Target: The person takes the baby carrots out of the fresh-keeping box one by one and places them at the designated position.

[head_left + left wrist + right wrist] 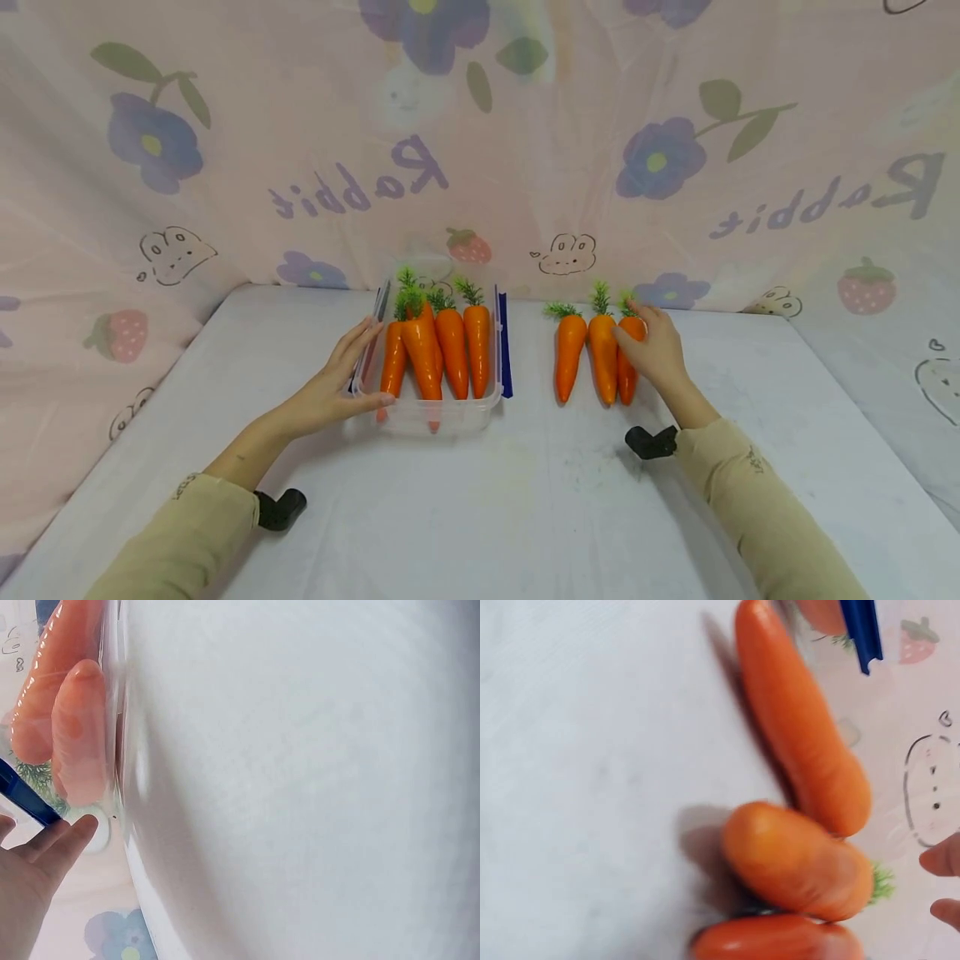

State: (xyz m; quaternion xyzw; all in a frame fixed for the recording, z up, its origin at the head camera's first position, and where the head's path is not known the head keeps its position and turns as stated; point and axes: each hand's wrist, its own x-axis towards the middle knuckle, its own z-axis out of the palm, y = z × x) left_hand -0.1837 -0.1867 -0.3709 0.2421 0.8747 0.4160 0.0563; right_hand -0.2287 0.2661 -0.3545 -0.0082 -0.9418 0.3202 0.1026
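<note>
Several orange toy carrots with green leafy tops lie in a clear plastic box. My left hand lies along the box's left side, its fingers straight toward the far end and its thumb at the near rim. To the right of the box, three carrots lie on the table: a left one, a middle one and a right one. Over the right carrot is my right hand, thumb beside it and fingers by its leafy top. In the right wrist view two fingertips show apart from the carrots.
Dark blue latch flaps stick out at the box's sides. A white cloth covers the table. Behind it hangs a pink curtain printed with flowers and rabbits. Black wrist mounts stick out from both sleeves.
</note>
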